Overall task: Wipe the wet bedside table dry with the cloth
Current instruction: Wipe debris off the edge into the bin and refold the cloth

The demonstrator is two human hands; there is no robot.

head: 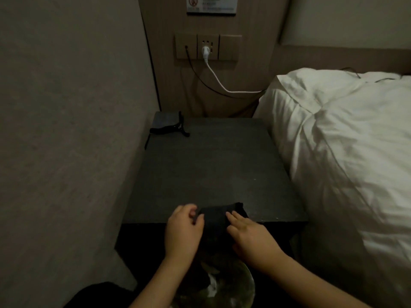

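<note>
A dark cloth (219, 215) lies bunched at the front edge of the dark bedside table (206, 165). My left hand (185, 230) grips the cloth's left end with curled fingers. My right hand (249, 234) rests on its right part, fingers pressed onto the fabric. Part of the cloth hangs over the table's front edge, hidden between my hands. The tabletop shows a faint lighter sheen near its middle right.
A small pouch with a black clip (168, 127) sits at the table's back left corner. A white-quilted bed (347, 138) borders the right side, a wall the left. Cables hang from the wall sockets (208, 48). A lined bin (215, 285) stands below.
</note>
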